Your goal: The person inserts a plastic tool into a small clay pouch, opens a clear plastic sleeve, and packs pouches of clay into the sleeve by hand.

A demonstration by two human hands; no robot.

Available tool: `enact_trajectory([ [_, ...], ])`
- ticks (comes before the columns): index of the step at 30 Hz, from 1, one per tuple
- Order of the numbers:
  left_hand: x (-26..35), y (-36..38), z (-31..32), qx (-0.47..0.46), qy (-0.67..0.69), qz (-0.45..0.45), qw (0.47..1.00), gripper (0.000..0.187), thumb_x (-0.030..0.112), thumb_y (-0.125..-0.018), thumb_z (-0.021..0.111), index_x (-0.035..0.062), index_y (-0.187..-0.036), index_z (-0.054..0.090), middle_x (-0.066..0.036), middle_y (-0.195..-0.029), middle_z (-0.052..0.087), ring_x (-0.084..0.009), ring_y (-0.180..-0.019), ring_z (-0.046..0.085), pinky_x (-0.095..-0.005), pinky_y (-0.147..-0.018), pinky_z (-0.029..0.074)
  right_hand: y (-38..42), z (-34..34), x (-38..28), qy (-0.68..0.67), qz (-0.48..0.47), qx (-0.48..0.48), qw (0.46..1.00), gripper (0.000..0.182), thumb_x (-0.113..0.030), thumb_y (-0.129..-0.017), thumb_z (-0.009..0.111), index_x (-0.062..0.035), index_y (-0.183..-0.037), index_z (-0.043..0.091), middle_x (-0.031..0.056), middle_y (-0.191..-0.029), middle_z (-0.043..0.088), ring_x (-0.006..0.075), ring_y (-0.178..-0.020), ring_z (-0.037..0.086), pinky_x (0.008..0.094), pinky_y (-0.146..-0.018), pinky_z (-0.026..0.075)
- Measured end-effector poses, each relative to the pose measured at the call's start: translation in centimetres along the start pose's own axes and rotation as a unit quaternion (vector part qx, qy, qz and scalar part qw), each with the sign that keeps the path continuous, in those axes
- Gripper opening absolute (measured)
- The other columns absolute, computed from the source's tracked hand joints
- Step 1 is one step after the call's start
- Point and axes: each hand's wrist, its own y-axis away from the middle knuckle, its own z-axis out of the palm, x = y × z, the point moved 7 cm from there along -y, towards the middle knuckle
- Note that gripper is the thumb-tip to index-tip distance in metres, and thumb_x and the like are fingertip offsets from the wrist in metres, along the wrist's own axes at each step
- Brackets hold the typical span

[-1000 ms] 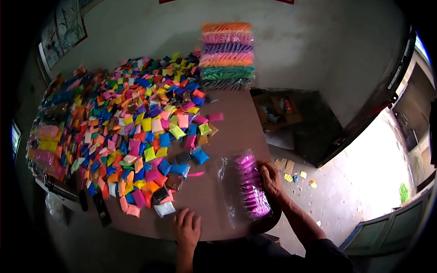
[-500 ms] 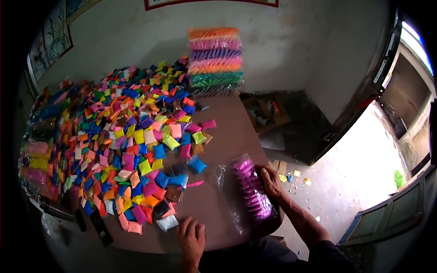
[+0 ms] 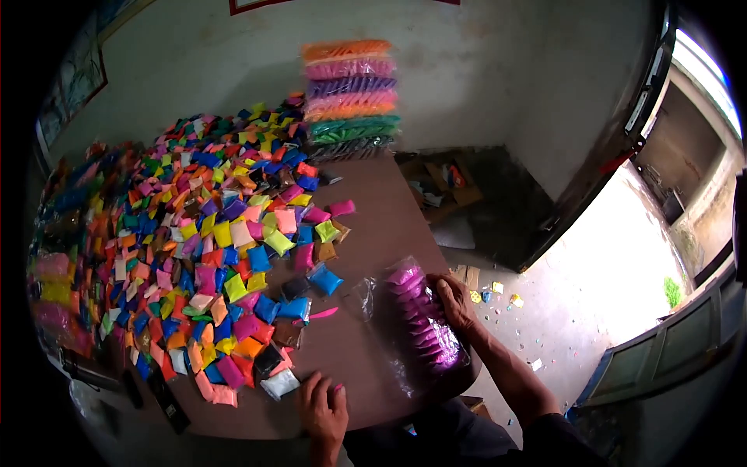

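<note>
A clear plastic bag with a row of magenta packets inside lies near the table's front right corner. My right hand grips its right edge, thumb on top and the other fingers largely hidden. The bag's unfilled clear part spreads left over the table. My left hand rests on the front edge of the table, holding nothing that I can make out. Its fingers are slightly bent and a little apart, with a small pink spot by one fingertip. Just beyond it lies a white packet, at the edge of a heap of colourful packets.
A stack of filled bags stands at the back of the brown table. More bagged packets are piled at far left. Near the front left lies a dark flat object. A cardboard box and scattered scraps are on the floor at right.
The view has shifted slightly, so the scene sits a little further left. Both hands and the bag stay nearly the same against the table.
</note>
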Motion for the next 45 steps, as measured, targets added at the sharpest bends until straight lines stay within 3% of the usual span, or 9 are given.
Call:
enact_trajectory([
  [3, 0.2, -0.1, -0.4, 0.006, -0.015, -0.001, 1.0, 0.026, 0.019, -0.092, 0.078, 0.0006, -0.109, 0.072, -0.017, -0.127, 0.068, -0.0408, -0.115, 0.063, -0.0527, -0.101, 0.048, -0.2, 0.3, 0.7, 0.0, 0.024, -0.011, 1.0, 0.054, -0.041, -0.109, 0.045, 0.005, -0.126, 0.069, 0.0164, -0.118, 0.071, 0.0252, -0.113, 0.067, 0.0363, -0.103, 0.05],
  [5, 0.1, -0.1, -0.5, -0.013, -0.003, -0.016, 1.0, 0.027, 0.019, -0.091, 0.079, 0.0003, -0.109, 0.071, -0.018, -0.126, 0.069, -0.0405, -0.114, 0.063, -0.0524, -0.101, 0.048, -0.2, 0.3, 1.4, -0.02, 0.01, 0.0, 1.0, 0.048, -0.039, -0.108, 0.05, 0.0015, -0.126, 0.069, 0.0121, -0.112, 0.072, 0.0207, -0.095, 0.067, 0.0343, -0.088, 0.053],
  [9, 0.2, -0.2, -0.5, -0.015, -0.005, -0.016, 1.0, 0.026, 0.018, -0.092, 0.078, 0.0, -0.109, 0.071, -0.018, -0.126, 0.069, -0.0407, -0.114, 0.063, -0.052, -0.101, 0.049, -0.2, 0.2, 0.9, -0.004, 0.011, -0.01, 1.0, 0.052, -0.043, -0.109, 0.048, 0.001, -0.125, 0.07, 0.0101, -0.106, 0.071, 0.0195, -0.091, 0.066, 0.0337, -0.084, 0.054],
  [18, 0.1, -0.1, -0.5, 0.008, 0.005, -0.023, 1.0, 0.025, 0.018, -0.096, 0.076, -0.0019, -0.11, 0.071, -0.018, -0.128, 0.068, -0.0406, -0.116, 0.063, -0.0511, -0.102, 0.048, -0.2, 0.0, 1.4, 0.007, 0.031, -0.017, 0.999, 0.063, -0.051, -0.11, 0.044, 0.0037, -0.131, 0.067, 0.0148, -0.122, 0.073, 0.0235, -0.114, 0.067, 0.0354, -0.103, 0.049],
  [25, -0.8, -0.3, 0.3, -0.008, 0.026, -0.034, 0.999, 0.026, 0.017, -0.095, 0.076, -0.0035, -0.11, 0.07, -0.021, -0.126, 0.069, -0.0416, -0.114, 0.065, -0.0507, -0.099, 0.051, 0.1, -0.1, 0.2, 0.038, 0.041, -0.044, 0.998, 0.065, -0.054, -0.106, 0.049, 0.0037, -0.13, 0.067, 0.0154, -0.12, 0.072, 0.023, -0.114, 0.066, 0.0364, -0.102, 0.05],
  [29, -0.4, -0.7, 0.0, -0.027, 0.009, -0.037, 0.999, 0.026, 0.016, -0.095, 0.076, -0.0036, -0.111, 0.07, -0.021, -0.128, 0.069, -0.0401, -0.113, 0.066, -0.049, -0.099, 0.052, 0.3, -0.2, 0.2, 0.003, 0.03, -0.032, 0.999, 0.056, -0.045, -0.107, 0.048, 0.0031, -0.129, 0.067, 0.0155, -0.123, 0.07, 0.0267, -0.114, 0.066, 0.0377, -0.102, 0.049],
  [40, -1.0, 0.3, 0.2, 0.018, 0.019, -0.043, 0.999, 0.03, 0.021, -0.095, 0.076, -0.0026, -0.114, 0.072, -0.018, -0.128, 0.071, -0.0364, -0.119, 0.066, -0.0446, -0.102, 0.053, 1.7, -1.0, 0.0, -0.066, 0.001, -0.024, 0.998, 0.045, -0.036, -0.111, 0.05, 0.0024, -0.126, 0.067, 0.0095, -0.113, 0.071, 0.0175, -0.098, 0.063, 0.0326, -0.091, 0.05],
  [42, -1.4, 0.1, -0.1, 0.02, 0.042, -0.048, 0.998, 0.03, 0.021, -0.095, 0.076, -0.0027, -0.114, 0.072, -0.019, -0.127, 0.071, -0.0367, -0.118, 0.066, -0.0448, -0.102, 0.053, 2.3, -2.1, 0.5, -0.123, 0.053, 0.012, 0.991, 0.042, -0.029, -0.108, 0.059, 0.0041, -0.133, 0.063, 0.0159, -0.121, 0.071, 0.021, -0.106, 0.069, 0.0337, -0.092, 0.054],
  [45, -1.0, 0.1, -1.0, 0.027, 0.044, -0.052, 0.997, 0.032, 0.017, -0.097, 0.074, -0.0039, -0.12, 0.07, -0.02, -0.124, 0.073, -0.0356, -0.116, 0.069, -0.0426, -0.102, 0.053, 6.1, -3.5, 1.4, -0.129, 0.124, -0.008, 0.984, 0.041, -0.028, -0.107, 0.062, 0.0027, -0.134, 0.063, 0.0138, -0.121, 0.071, 0.0211, -0.1, 0.071, 0.0345, -0.087, 0.056],
])
